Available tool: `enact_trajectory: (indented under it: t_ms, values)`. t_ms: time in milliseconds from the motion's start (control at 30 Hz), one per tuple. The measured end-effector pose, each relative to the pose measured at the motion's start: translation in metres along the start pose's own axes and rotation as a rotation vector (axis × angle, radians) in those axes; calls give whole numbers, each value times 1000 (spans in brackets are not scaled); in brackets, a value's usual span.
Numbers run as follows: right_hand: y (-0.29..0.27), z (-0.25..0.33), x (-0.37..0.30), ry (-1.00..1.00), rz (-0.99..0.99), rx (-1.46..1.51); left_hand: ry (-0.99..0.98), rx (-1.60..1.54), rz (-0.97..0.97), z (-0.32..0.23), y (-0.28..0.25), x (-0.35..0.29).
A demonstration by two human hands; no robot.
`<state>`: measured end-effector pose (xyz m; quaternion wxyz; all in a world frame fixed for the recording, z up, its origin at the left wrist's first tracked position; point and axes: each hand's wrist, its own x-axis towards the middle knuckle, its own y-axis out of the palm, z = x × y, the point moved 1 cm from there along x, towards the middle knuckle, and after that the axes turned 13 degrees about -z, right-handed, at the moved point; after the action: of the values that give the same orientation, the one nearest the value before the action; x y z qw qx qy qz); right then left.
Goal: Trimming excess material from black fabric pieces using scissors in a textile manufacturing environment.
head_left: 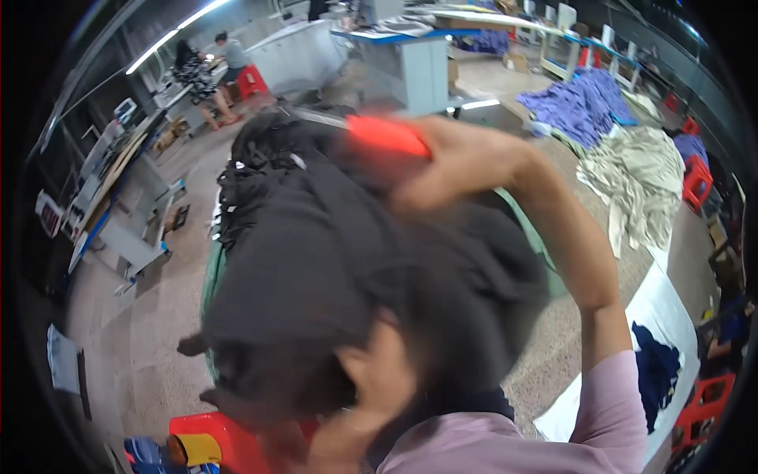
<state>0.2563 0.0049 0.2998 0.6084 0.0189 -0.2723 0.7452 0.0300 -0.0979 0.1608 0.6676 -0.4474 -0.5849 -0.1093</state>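
A large pile of black garments [292,245] is spread across the middle, with green edging [556,282] shown under its left and right sides; the bearer beneath is mostly covered. Over the far right part of the pile, a red-handled tool [388,138] is held by the right hand [454,162], whose fingers are closed around the handle; a slim metallic strip is pointed to the left, but its exact form is lost in blur. At the near side of the pile, the left hand [383,371] is laid against the black fabric with its fingers partly bent; whether any cloth is gripped cannot be told because of blur. Below the pile, to its near left, a red plastic stool [237,442] is partly seen, with a yellow item [197,449] set by it. To the right of the pile, lavender cloth [580,103] and pale green cloth [639,178] are heaped, and nearer, a navy cloth [655,371] is laid on a white sheet [564,403]. Beyond the pile, a blue-edged surface [407,67] is placed, and to the far left two people [233,54] are seen near a red chair [251,81].
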Motion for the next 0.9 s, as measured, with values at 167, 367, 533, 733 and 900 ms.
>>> enact_trajectory:
  t_ms: [167, 367, 533, 733, 900]
  values:
    - [10, -133, -77, 29, 135, -317, -1636, -1161, 487, -75, 26, -97]
    - [41, -242, -256, 546, -544, -572, -1315, -1348, 1134, -35, -27, -159]
    - [89, -197, -306, 585, -755, -664, -1307, -886, 486, 48, -26, -106]
    - [145, -105, -243, 323, -663, -659, -371, -309, 253, 106, 81, -62]
    - [155, -129, -224, 312, -588, -768, -214, 26, 848, 88, 134, -47]
